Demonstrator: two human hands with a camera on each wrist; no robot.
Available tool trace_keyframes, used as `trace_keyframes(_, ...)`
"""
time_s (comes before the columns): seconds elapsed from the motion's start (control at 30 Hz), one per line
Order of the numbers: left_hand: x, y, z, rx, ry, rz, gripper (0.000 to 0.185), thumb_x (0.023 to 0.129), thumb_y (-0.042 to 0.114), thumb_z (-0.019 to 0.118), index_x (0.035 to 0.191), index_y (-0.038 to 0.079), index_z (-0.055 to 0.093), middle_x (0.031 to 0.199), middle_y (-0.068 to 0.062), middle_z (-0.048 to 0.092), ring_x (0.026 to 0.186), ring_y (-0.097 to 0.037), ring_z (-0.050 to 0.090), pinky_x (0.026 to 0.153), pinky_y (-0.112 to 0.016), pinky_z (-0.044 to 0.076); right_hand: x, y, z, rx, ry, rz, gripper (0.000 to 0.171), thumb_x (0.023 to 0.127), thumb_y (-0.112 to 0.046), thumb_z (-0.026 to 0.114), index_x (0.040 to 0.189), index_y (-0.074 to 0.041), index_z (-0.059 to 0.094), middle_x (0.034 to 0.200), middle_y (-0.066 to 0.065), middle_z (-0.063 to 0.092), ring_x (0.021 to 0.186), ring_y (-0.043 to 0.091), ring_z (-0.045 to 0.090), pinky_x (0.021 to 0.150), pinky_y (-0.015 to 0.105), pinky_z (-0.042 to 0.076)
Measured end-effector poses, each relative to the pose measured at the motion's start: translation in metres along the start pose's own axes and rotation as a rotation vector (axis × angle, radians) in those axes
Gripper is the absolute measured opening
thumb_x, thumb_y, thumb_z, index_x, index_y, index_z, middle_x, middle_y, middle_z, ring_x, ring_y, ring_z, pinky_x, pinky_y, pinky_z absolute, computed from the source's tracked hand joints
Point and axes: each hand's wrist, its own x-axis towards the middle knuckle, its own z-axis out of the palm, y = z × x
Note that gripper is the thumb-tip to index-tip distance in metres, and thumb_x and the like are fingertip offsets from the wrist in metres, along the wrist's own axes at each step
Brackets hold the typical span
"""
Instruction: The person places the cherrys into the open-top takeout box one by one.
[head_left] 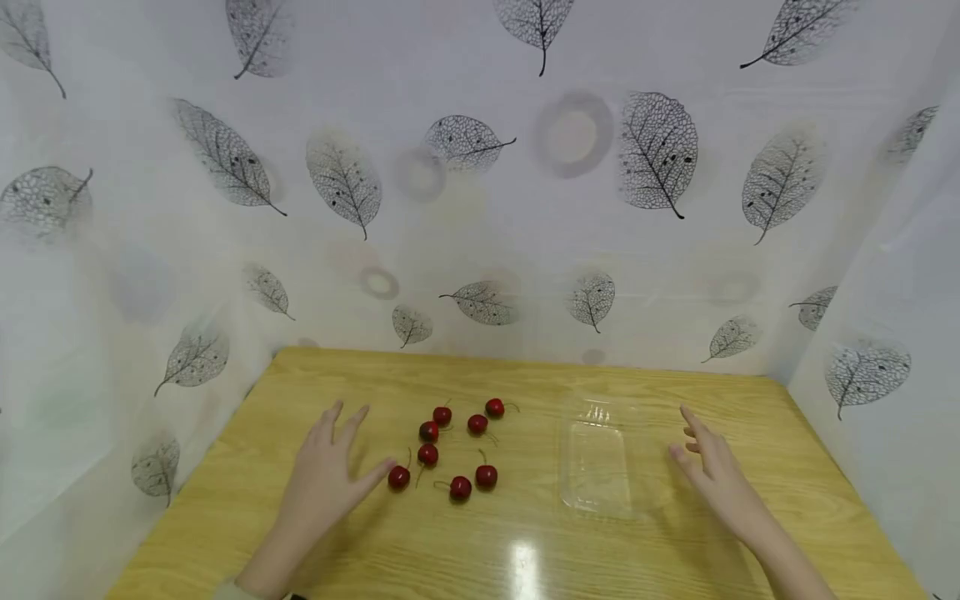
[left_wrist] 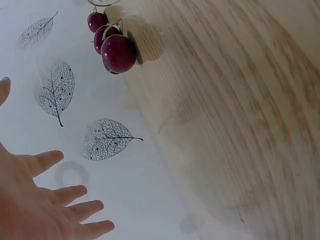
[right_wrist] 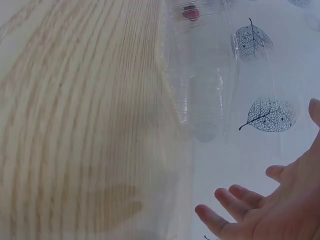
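Fingers on both my hands are spread and hold nothing: my left hand point(head_left: 324, 475) hovers at 9 o'clock of the cherries point(head_left: 450, 446), thumb almost touching the nearest cherry point(head_left: 399, 477); my right hand point(head_left: 711, 471) hovers at 3 o'clock of the clear plastic tray point(head_left: 597, 454). A careless nudge could roll cherries (they're round) across the wooden table point(head_left: 525, 550). Nothing lies in the tray.

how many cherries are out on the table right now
7 cherries, all loose on the wooden table, between the left hand and the clear plastic tray: three in a back row, two mid-left, two in front. None shows inside the tray.
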Motion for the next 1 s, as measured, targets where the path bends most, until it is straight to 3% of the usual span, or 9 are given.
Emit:
trace_keyframes(0.17,-0.003,-0.001,-0.001,-0.072,0.019,-0.027,0.086,0.09,0.054,0.08,0.155,0.007,0.05,0.163,-0.033,0.038,0.144,-0.06,0.043,0.11,-0.081,0.038,0.002,0.007,0.002,0.164,-0.027,0.05,0.065,0.117,-0.03,0.031,0.165,0.01,0.011,0.149,0.046,0.036,0.128,0.061,0.049,0.088,0.068,0.056)
trace_keyframes(0.3,-0.005,-0.003,0.0,-0.114,0.007,-0.053,0.083,0.089,0.051,0.082,0.152,0.006,0.054,0.16,-0.033,0.042,0.141,-0.061,0.045,0.106,-0.081,0.041,0.003,0.009,0.004,0.274,-0.054,0.13,0.063,0.118,-0.033,0.023,0.166,0.006,0.012,0.149,0.039,0.041,0.126,0.038,0.055,0.089,0.045,0.061)
trace_keyframes(0.43,-0.006,-0.008,0.001,-0.193,-0.028,-0.079,0.076,0.09,0.043,0.083,0.15,0.004,0.056,0.158,-0.034,0.045,0.139,-0.062,0.047,0.103,-0.082,0.043,0.003,0.011,0.006,0.376,-0.095,0.181,0.065,0.117,-0.038,0.016,0.166,0.005,0.011,0.151,0.038,0.039,0.129,0.039,0.054,0.085,0.027,0.058)
trace_keyframes(0.5,-0.006,-0.01,0.002,-0.242,-0.047,-0.092,0.073,0.091,0.039,0.083,0.149,0.004,0.056,0.157,-0.034,0.046,0.139,-0.063,0.047,0.103,-0.082,0.044,0.003,0.012,0.007,0.445,-0.117,0.203,0.067,0.117,-0.04,0.013,0.167,0.004,0.009,0.153,0.039,0.036,0.128,0.035,0.056,0.086,0.025,0.058)
trace_keyframes(0.6,-0.007,-0.013,0.005,-0.305,-0.067,-0.103,0.07,0.091,0.036,0.083,0.147,0.002,0.058,0.156,-0.035,0.046,0.137,-0.061,0.049,0.102,-0.075,0.05,0.003,0.015,0.009,0.555,-0.135,0.236,0.068,0.117,-0.044,0.011,0.167,0.002,0.009,0.151,0.032,0.04,0.123,0.016,0.059,0.089,0.025,0.059)
trace_keyframes(0.67,-0.007,-0.015,0.008,-0.345,-0.09,-0.121,0.069,0.091,0.035,0.084,0.146,0.001,0.058,0.155,-0.034,0.048,0.135,-0.058,0.052,0.103,-0.069,0.053,0.004,0.02,0.01,0.659,-0.147,0.254,0.062,0.116,-0.047,0.013,0.166,-0.011,0.023,0.145,0.02,0.05,0.116,0.004,0.059,0.091,0.027,0.059)
trace_keyframes(0.77,-0.007,-0.017,0.01,-0.43,-0.143,-0.168,0.067,0.093,0.031,0.083,0.146,0.001,0.058,0.153,-0.032,0.049,0.134,-0.052,0.054,0.106,-0.062,0.055,0.006,0.028,0.01,0.826,-0.186,0.256,0.049,0.115,-0.049,0.014,0.148,-0.035,0.046,0.133,0.001,0.059,0.115,0.006,0.062,0.095,0.03,0.06)
trace_keyframes(0.83,-0.006,-0.019,0.011,-0.489,-0.185,-0.213,0.064,0.094,0.028,0.082,0.147,0.001,0.057,0.152,-0.032,0.049,0.134,-0.05,0.054,0.108,-0.061,0.054,0.008,0.033,0.01,0.935,-0.233,0.248,0.042,0.115,-0.05,0.014,0.131,-0.048,0.053,0.128,-0.005,0.061,0.117,0.008,0.063,0.097,0.031,0.06)
trace_keyframes(1.0,-0.005,-0.024,0.013,-0.639,-0.259,-0.307,0.06,0.097,0.022,0.078,0.148,-0.001,0.055,0.155,-0.032,0.048,0.138,-0.051,0.054,0.113,-0.061,0.05,0.011,0.039,0.008,1.122,-0.367,0.212,0.05,0.115,-0.048,0.014,0.129,-0.047,0.061,0.129,-0.007,0.063,0.119,0.008,0.063,0.103,0.031,0.058)
